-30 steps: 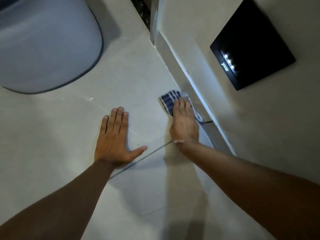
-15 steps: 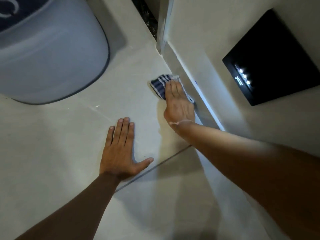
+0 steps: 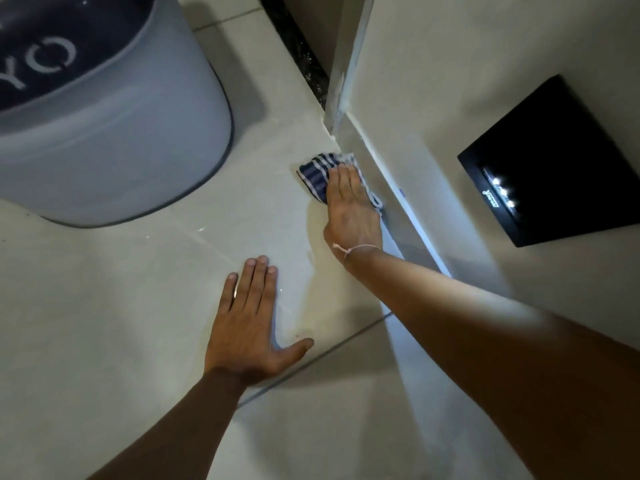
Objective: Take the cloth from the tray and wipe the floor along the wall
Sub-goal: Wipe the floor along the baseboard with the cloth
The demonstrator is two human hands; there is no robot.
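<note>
The fingers (image 3: 341,178) of the right hand (image 3: 349,209) are lying flat and close together, pressing down on the cloth (image 3: 317,173). They are not pinching it. The cloth is blue with white stripes, and it is lying bunched on the floor (image 3: 138,289), right beside the bottom of the wall (image 3: 433,98) and near the corner. A thin string (image 3: 353,249) is sitting around the right wrist. The left hand (image 3: 249,323) is resting flat on the floor, well apart from the cloth, with its fingers together and its thumb sticking out to the side. It is holding nothing. A big grey tub (image 3: 114,133) is standing on the floor to the left. A black box (image 3: 554,161) with small white lights is sitting on the wall.
</note>
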